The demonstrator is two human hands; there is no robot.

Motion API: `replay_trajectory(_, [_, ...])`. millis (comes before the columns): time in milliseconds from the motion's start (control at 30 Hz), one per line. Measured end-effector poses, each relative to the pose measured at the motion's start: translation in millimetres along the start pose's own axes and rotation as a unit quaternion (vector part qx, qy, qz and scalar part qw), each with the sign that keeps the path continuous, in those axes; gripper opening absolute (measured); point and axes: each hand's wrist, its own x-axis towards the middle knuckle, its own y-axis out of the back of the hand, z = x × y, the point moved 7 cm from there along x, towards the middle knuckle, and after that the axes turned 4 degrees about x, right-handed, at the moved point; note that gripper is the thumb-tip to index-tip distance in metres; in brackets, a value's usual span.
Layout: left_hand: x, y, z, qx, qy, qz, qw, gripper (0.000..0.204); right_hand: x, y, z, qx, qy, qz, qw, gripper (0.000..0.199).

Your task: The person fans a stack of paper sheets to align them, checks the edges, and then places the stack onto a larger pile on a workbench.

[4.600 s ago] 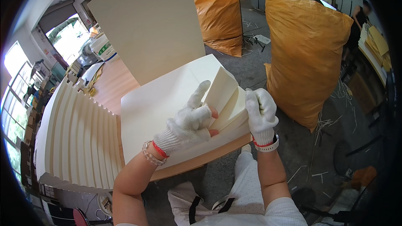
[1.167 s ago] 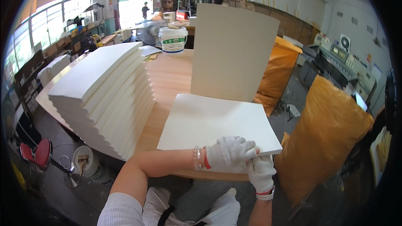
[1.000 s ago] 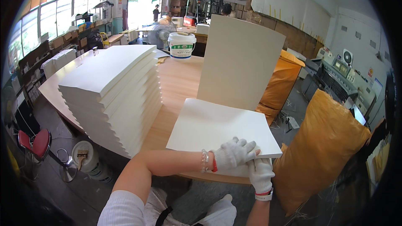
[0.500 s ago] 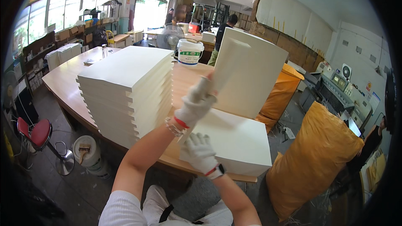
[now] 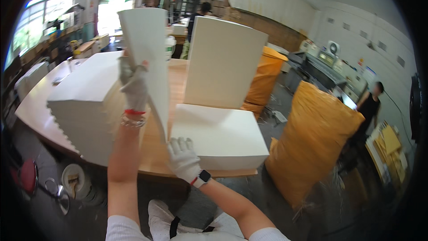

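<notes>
My left hand (image 5: 133, 85), in a white glove, is closed around the edge of a thick sheaf of cream-white paper (image 5: 151, 49) that stands upright. At the sheaf's lower corner is my gloved right hand (image 5: 183, 158), its fingers bent by that corner and its thumb hidden. Right beside this hand lies a low stack of white paper (image 5: 218, 129) on the wooden table (image 5: 149, 163). To the left, a tall stack of paper (image 5: 87, 73) with staggered layers rises close behind my left arm. Another block of paper (image 5: 225, 62) stands on end behind the low stack.
A large orange sack (image 5: 312, 147) stands right of the table, a second orange sack (image 5: 265, 78) beyond it. On the floor at left are a bucket with a brush (image 5: 73, 183) and a red stool (image 5: 29, 176). One person (image 5: 370, 107) is at far right, another (image 5: 196, 24) farther back.
My left hand has swung left with the sheaf, which now stands between the tall stack and the upright block. My right hand stays by its lower corner. The view has turned right.
</notes>
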Motion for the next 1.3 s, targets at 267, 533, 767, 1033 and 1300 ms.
replay_trajectory(267, [-58,-16,106,0.026,-0.241,-0.004,0.97,0.056,23,52,30,0.364,-0.079,0.242,0.896,0.088])
replay_trajectory(533, [-92,-119,233,0.174,-0.571,-0.005,0.802,0.048,109,57,54,0.648,0.031,0.104,0.753,0.057])
replay_trajectory(767, [-6,-71,187,0.166,-0.305,-0.384,0.856,0.051,200,106,0,0.85,-0.016,0.128,0.511,0.052])
replay_trajectory(1033, [150,207,131,0.467,-0.118,-0.101,0.871,0.032,295,33,-45,0.81,-0.218,-0.117,0.532,0.024])
replay_trajectory(1300, [123,326,73,0.462,0.133,-0.211,0.851,0.047,272,102,-60,0.134,0.018,-0.02,0.991,0.061])
